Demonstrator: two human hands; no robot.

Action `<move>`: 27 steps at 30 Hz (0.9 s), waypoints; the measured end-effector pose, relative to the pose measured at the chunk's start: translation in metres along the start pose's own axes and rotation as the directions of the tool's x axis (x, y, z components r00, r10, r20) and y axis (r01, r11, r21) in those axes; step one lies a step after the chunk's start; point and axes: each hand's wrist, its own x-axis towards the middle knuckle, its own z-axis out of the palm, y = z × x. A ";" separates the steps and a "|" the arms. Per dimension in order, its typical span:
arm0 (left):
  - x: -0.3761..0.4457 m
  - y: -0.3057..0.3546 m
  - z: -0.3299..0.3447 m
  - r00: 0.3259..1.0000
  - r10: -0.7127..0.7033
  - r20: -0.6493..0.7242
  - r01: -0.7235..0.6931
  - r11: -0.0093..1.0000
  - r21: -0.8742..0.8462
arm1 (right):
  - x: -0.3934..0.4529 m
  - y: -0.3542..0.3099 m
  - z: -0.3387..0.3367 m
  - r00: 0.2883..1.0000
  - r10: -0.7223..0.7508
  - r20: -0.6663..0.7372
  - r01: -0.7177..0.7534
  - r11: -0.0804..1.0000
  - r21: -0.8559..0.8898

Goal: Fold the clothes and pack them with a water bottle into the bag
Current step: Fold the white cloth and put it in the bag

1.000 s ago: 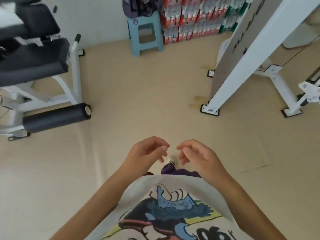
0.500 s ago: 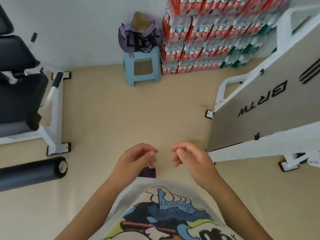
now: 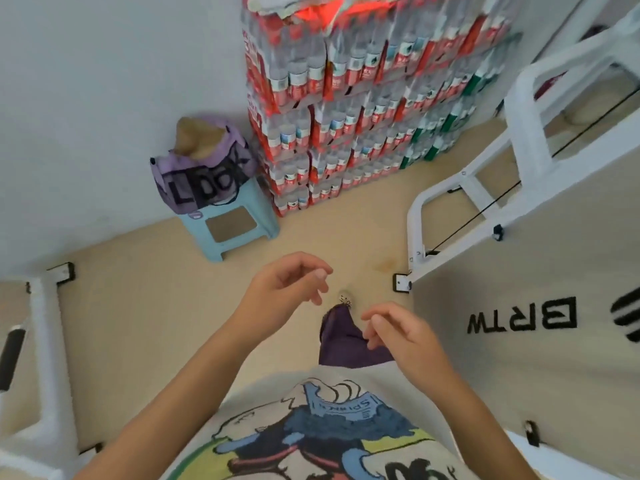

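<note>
At the far left edge stands a white machine frame (image 3: 52, 344) with black foot pads, fixed on the beige floor (image 3: 145, 306). Against the white wall sits a light blue plastic stool (image 3: 230, 220), and on its seat rests a purple bag (image 3: 204, 174) with dark lettering; its mouth is open and a tan item shows inside (what it is cannot be told from this view). Just beside the stool, to its right, shrink-wrapped packs of water bottles (image 3: 363, 109) are stacked high against the wall, most with red labels, some green at the right end.

In the foreground, both bare forearms reach forward over a printed white T-shirt (image 3: 311, 424) worn by the person. The left hand (image 3: 287, 289) is held in the air with fingers loosely curled, grasping nothing. The right hand (image 3: 401, 334) is likewise relaxed and empty, fingers slightly bent, slightly lower in the view than the left. The two hands are near each other but apart. Between and below them a purple trouser leg (image 3: 341, 341) and the tip of a shoe (image 3: 344, 299) show.

At the right stands a large white machine (image 3: 526, 188) with a grey panel (image 3: 519, 358) bearing the letters BRTW, seen upside down, and a black cable running along the frame.
</note>
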 end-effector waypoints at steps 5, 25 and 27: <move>0.116 0.027 -0.003 0.997 -0.068 -0.044 0.069 0.998 0.015 | 0.136 -0.070 -0.062 0.995 -0.077 0.064 0.075 0.997 0.032; 0.589 0.140 -0.111 0.997 0.022 -0.068 -0.026 0.998 -0.059 | 0.564 -0.234 -0.207 0.996 -0.083 0.043 0.088 0.990 -0.111; 0.638 0.164 -0.118 0.996 0.059 -0.074 -0.059 0.998 0.006 | 0.602 -0.247 -0.227 0.995 -0.103 -0.014 0.100 0.987 -0.129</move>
